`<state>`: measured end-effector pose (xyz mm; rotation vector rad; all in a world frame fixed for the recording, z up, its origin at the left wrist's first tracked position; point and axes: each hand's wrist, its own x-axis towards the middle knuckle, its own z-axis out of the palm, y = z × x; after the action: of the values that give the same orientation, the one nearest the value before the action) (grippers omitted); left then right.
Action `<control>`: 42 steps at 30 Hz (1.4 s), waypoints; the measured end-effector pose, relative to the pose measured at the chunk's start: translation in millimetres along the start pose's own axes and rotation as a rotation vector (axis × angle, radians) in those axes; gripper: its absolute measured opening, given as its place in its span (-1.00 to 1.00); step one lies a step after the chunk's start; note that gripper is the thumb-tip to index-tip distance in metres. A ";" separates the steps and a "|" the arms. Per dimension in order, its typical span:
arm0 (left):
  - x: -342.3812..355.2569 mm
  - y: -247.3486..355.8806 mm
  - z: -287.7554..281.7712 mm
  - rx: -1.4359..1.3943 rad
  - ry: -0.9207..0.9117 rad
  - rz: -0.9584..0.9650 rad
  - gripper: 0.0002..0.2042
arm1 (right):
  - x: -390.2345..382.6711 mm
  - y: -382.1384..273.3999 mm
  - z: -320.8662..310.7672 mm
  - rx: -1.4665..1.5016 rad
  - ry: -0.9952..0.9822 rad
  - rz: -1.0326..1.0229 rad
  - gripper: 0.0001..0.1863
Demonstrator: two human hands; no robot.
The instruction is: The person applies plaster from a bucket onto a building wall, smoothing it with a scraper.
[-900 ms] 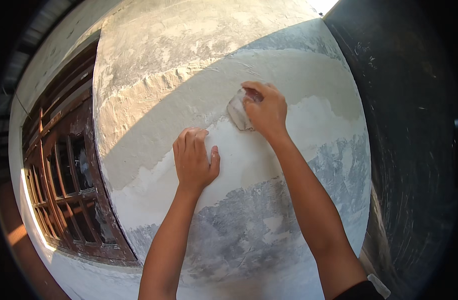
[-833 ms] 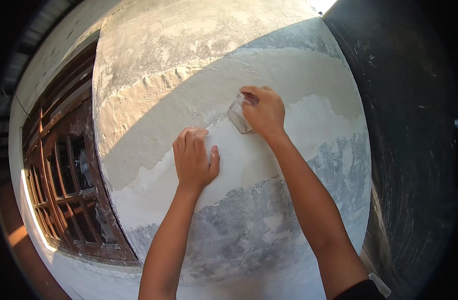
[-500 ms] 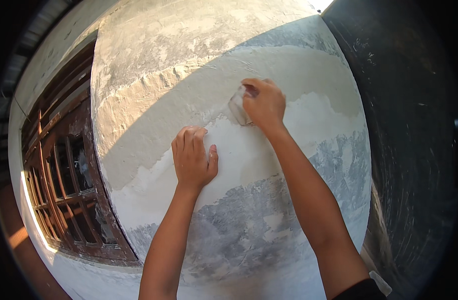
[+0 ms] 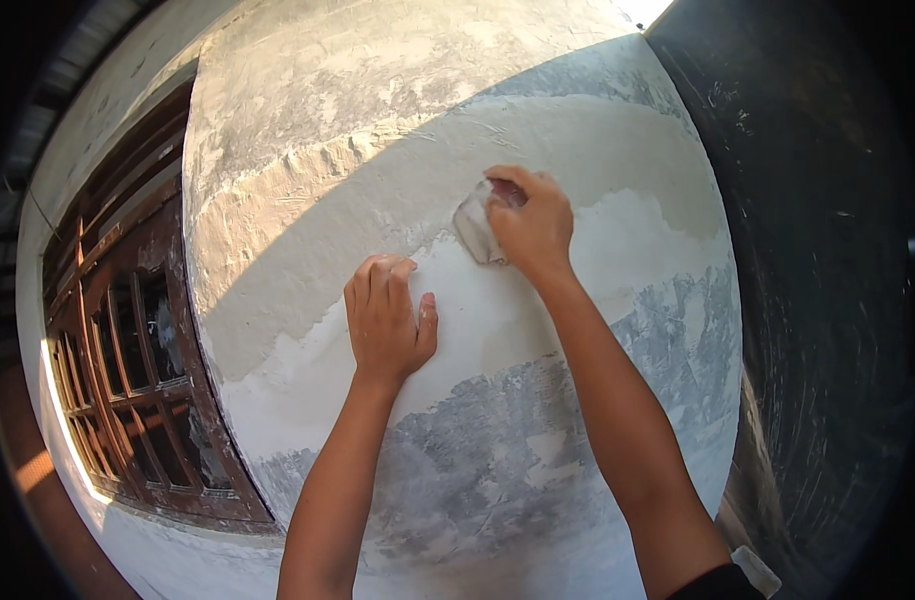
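Two bare hands reach up to a patchy plastered wall point(image 4: 308, 60). The right hand point(image 4: 534, 222) grasps a whitish block point(image 4: 478, 228), its fingers point(image 4: 520, 177) bent over the block's upper edge and the thumb on the near side. The block lies against the wall where a white band point(image 4: 478, 310) meets a beige band point(image 4: 588, 140), its lower edge over the white. Lower and to the left, the left hand point(image 4: 389, 318) is released, fingers loosely bent toward the wall, thumb spread apart. A short stretch of white parts the left fingertips from the block, while a broader run of wall opens from the right hand to the wall's right edge, beside a dark, scuffed surface point(image 4: 828, 300). On the other side, the wall reaches from the left hand to the brown frame of a window point(image 4: 138, 392), well apart from both hands. The white ends below in a ragged border over grey point(image 4: 478, 450), and a curved line between sun and shade crosses the wall above the hands. A black sleeve point(image 4: 720, 583) edges the right forearm at lower right.
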<state>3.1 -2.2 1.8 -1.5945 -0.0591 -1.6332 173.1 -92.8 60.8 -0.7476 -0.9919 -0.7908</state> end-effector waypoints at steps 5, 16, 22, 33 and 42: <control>-1.0 -0.9 0.0 -0.008 -0.010 -0.005 -0.63 | 9.6 12.4 -20.8 -0.262 0.201 0.149 -0.69; -1.0 0.0 -1.2 -0.006 -0.021 0.002 -0.62 | -2.2 14.2 -18.7 -0.053 0.108 0.092 -0.70; -0.9 1.1 -0.5 -0.008 -0.022 0.004 -0.62 | -4.4 16.0 -29.6 -0.328 0.135 0.133 -0.70; -0.7 3.8 0.3 -0.019 -0.032 -0.003 -0.62 | -11.5 20.9 -35.7 -0.108 0.172 0.040 -0.71; -2.5 0.9 -2.3 -0.018 -0.040 -0.013 -0.61 | -13.2 13.5 -21.1 -0.004 0.120 0.085 -0.71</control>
<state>1.4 -2.7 -1.2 -1.6437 -0.0763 -1.6153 189.0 -100.5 38.7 -0.7327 -0.8456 -0.7554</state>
